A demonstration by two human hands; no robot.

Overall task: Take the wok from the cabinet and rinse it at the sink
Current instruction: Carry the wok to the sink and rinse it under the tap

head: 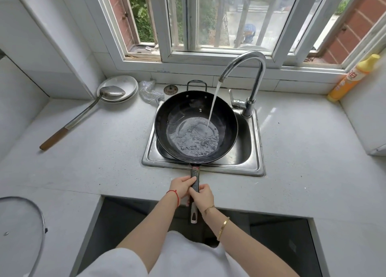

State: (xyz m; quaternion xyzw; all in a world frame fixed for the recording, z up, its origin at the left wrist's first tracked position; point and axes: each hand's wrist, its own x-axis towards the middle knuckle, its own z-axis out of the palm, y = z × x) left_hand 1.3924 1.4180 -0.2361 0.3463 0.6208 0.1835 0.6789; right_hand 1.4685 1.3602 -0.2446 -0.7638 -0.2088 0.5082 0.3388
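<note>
So the wok [196,128] is sitting over the sink [255,151], covering most of it, with water [212,107] from the tap [253,82] hitting the right side of the bowl and pooling at the bottom. I've got both hands wrapped round its long handle [194,195], which sticks out over the counter's front edge: left hand [182,186] further up, right hand [202,196] just behind it, touching. On the counter [100,151], back-left of the sink, there's a metal scrubber [149,92], then plates [120,88] with a ladle [83,113] resting on them. Yellow bottle [353,78] in the far right corner, glass lid [19,230] at the front-left edge.
</note>
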